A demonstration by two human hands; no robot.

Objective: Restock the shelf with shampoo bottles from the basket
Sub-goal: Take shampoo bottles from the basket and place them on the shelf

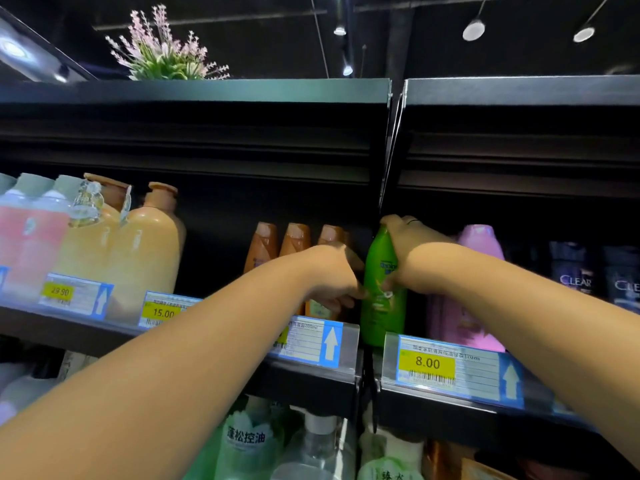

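Head view: both arms reach to the shelf (311, 372).
Right hand (412, 258): closed round the green shampoo bottle (382, 299), gripping high to stand it upright at the shelf edge.
Left hand (332, 275): curled against the bottle's side, apparently steadying it beside the orange bottles (294, 240).
Basket: not visible.

The shop is dim, with a black ceiling. Small round lamps (473, 30) shine white up high, and a bright glare (12, 48) sits in the top left corner. The back of the shelf (277, 195) is very dark. The arms are well lit. The picture is soft and a bit blurry, most at the left bottles (31, 230). Straight lines bend near the edges.
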